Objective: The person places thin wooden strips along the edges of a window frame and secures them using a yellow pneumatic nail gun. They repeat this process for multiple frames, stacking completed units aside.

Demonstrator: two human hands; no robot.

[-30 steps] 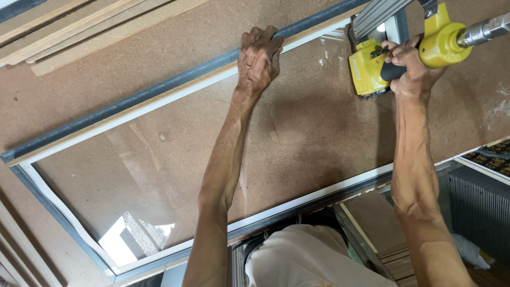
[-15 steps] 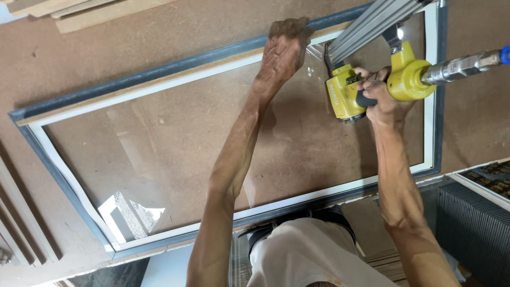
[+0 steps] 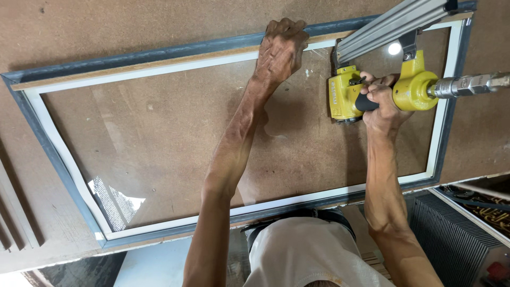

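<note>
The left hand [image 3: 280, 48] presses flat on the far rail of the frame [image 3: 159, 53] lying on the counter [image 3: 106, 21], while the right hand [image 3: 380, 103] wraps the grip of the yellow nail gun [image 3: 372, 90] set near that rail; I judge fastening is in hand and careful aim comes next.

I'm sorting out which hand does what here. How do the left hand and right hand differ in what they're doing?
The left hand lies knuckles-up on the far rail of the picture frame, holding no tool; the right hand is wrapped round the grip of the yellow nail gun. The left hand sits on the rail itself, while the right hand is nearer, over the glass. Both arms stretch out across the frame.
</note>
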